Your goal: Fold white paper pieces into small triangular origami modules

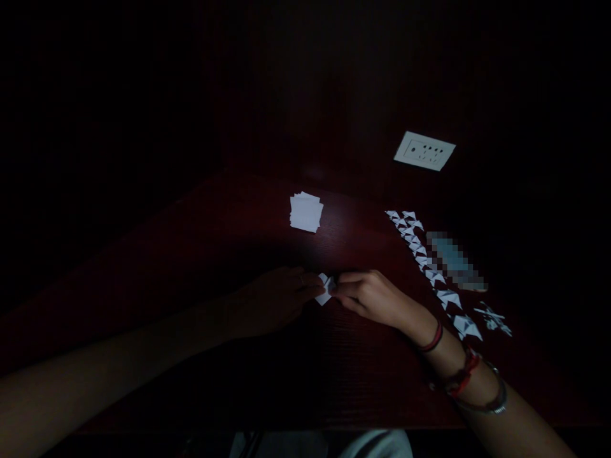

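Observation:
Between my two hands is a small piece of folded white paper point(323, 296), partly covered by the fingers. My left hand point(281, 292) lies in shadow and pinches the paper's left side. On the right side, the fingertips of my right hand point(367, 294) are closed on a raised flap. Beyond the hands lies a stack of square white paper sheets point(306, 212). To the right, several folded white paper pieces point(421, 257) stand in a slanting row on the dark red table point(353, 356).
A blurred-out oblong object point(456, 261) lies right of the folded row. Nearer me is a small pile of thin white sticks or scraps point(494, 319). A white socket plate point(424, 151) is on the back wall. The surroundings are very dark.

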`<act>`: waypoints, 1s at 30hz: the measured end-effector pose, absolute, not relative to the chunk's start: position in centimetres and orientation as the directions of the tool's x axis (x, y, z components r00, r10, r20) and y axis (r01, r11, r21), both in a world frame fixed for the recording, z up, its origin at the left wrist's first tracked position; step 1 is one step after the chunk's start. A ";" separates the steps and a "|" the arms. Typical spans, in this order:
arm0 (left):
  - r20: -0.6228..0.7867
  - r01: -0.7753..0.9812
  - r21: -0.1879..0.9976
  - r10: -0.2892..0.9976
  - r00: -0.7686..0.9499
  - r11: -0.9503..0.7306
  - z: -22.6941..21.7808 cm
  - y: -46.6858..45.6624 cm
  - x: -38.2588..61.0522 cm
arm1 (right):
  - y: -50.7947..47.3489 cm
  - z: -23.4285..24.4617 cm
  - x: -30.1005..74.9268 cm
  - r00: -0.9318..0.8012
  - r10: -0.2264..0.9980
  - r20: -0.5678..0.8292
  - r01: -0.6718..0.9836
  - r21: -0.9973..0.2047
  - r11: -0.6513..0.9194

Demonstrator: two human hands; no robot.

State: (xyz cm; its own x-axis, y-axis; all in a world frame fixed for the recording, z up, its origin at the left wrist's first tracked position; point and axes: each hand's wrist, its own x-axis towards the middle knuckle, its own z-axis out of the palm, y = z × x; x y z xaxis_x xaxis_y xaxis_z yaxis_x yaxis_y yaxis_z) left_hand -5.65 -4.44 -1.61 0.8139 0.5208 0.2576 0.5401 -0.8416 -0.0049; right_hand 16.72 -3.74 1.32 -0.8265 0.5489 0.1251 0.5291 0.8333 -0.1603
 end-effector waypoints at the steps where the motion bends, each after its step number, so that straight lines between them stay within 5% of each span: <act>1: 0.257 0.546 0.004 0.529 0.809 -0.838 -1.5 -4.5 -5.6 | -3.8 1.4 16.7 -0.831 0.542 0.125 0.523 -0.157 0.838; 14: 0.259 0.531 -0.064 0.500 0.827 -0.845 -1.7 -4.4 -5.7 | -3.7 2.3 17.2 -0.826 0.558 0.085 0.501 -0.345 0.794; 30: 0.299 0.510 0.038 0.497 0.814 -0.859 -1.8 -4.3 -5.9 | -4.2 2.7 16.6 -0.835 0.542 0.091 0.529 -0.136 0.838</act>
State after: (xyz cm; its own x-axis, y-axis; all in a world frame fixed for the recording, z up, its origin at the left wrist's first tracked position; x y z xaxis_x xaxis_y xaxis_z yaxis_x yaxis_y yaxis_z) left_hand -5.90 -4.28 -1.85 0.8144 0.4971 0.2994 0.5103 -0.8591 0.0384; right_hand 16.64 -4.20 2.65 -0.8353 0.5422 0.0907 0.5290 0.8377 -0.1357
